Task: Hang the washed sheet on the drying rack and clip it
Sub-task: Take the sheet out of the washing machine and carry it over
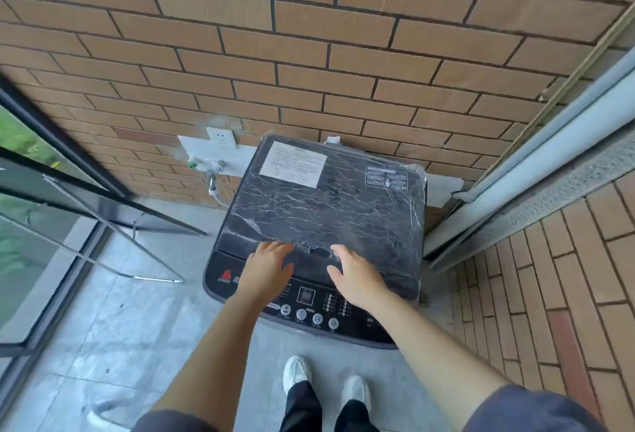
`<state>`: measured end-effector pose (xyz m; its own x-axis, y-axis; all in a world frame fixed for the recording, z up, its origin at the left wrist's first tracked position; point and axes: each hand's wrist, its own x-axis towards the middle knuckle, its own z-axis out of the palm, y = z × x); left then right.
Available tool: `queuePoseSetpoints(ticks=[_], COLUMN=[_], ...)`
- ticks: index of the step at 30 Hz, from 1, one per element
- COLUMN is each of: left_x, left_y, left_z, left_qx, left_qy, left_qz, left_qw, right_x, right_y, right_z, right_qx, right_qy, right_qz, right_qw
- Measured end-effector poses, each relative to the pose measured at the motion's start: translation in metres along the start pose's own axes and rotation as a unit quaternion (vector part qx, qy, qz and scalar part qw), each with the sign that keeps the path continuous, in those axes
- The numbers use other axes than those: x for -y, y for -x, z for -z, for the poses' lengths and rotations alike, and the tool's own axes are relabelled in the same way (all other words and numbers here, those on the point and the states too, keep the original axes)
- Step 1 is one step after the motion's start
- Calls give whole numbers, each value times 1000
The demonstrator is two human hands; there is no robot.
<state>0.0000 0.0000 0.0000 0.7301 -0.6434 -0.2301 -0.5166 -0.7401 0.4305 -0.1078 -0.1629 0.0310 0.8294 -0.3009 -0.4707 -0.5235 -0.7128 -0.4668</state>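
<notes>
You stand square in front of a top-loading washing machine pushed against a brick wall. Its lid is down and wrapped in wrinkled clear plastic film.

Your left hand lies flat on the front edge of the lid, fingers straight and spread, holding nothing. Your right hand is just beside it, fingers loosely spread and empty, its fingertips by the dark recess in the lid's front edge.

The sheet does not show in this view. The drying rack, a silver tube frame, stands on the grey tiled floor to your left, near the machine and in front of a glass railing.

On the wall behind the machine's left corner are a white socket and a tap with a hose hanging from it. A sliding door frame runs along your right, close to the machine's side.

A red flame logo on the front left corner reads roughly "CHIGO". The lid bears a white paper label and a white printed notice; both are too small to read. The control panel has a small display and a row of round buttons, their captions unreadable. Your white shoes are close to the machine's front.
</notes>
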Motion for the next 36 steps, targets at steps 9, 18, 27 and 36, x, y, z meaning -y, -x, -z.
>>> queuePoseSetpoints(ticks=[9, 18, 27, 36], left_x=[-14, -27, -33, -41], left_y=[-19, -6, -9, -25], left_z=[-7, 2, 43, 83], left_qx=[64, 41, -62, -125], left_qy=[-56, -91, -164, -168], left_qz=[-8, -11, -117, -178], left_qw=[996, 995, 977, 961], right_x=[-9, -7, 6, 15], right_y=[-22, -13, 7, 9], right_z=[6, 30, 64, 100], right_qx=[39, 28, -7, -67], right_qy=[28, 28, 112, 156], right_qz=[-11, 34, 117, 178], right_qw=[999, 999, 987, 969])
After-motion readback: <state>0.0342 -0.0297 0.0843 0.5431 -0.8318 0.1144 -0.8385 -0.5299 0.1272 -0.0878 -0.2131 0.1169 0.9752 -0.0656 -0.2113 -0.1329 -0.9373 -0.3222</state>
